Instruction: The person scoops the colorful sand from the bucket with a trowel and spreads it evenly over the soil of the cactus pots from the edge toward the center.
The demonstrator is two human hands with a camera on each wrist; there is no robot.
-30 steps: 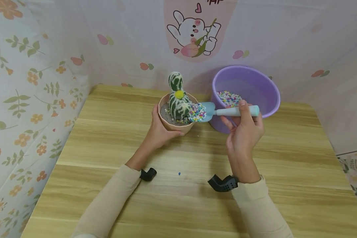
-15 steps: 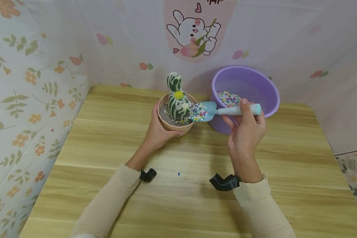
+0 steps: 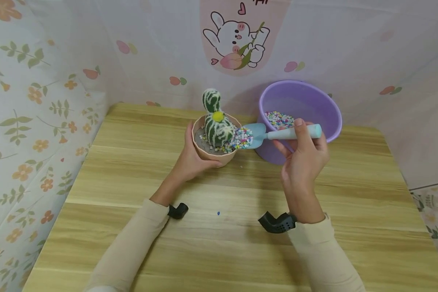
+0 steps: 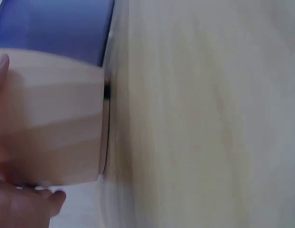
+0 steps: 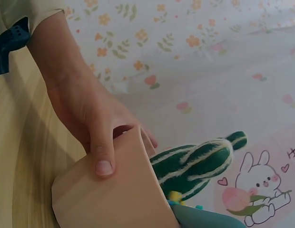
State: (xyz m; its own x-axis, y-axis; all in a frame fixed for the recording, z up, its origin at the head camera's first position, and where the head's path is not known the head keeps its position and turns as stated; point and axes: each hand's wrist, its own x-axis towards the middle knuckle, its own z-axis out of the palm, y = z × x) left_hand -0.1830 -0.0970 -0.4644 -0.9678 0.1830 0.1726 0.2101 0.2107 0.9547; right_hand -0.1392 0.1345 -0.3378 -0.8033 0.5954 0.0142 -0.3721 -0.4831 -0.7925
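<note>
The left hand [image 3: 191,161] curls its grip round the pot [image 3: 228,158] on the tabletop [image 3: 226,251]; the right hand [image 3: 303,156] pinches the trowel [image 3: 282,134], its tip over the pot, loaded with pebbles [image 3: 244,138]. A hasty twist could scatter pebbles outside.

The table [image 3: 219,251] is yellow-brown with long wood stripes. Behind the table is a white cloth [image 3: 149,44] with small pink and green shapes and a drawn bunny [image 3: 226,38] with a big pink tulip [image 3: 230,61]. Left of the table is a flower cloth [image 3: 11,140] with orange blooms and green leaves. Right of the table, past a dark line [image 3: 431,185], is a flowery patch [image 3: 436,209]. Soft light shines on the table.
</note>
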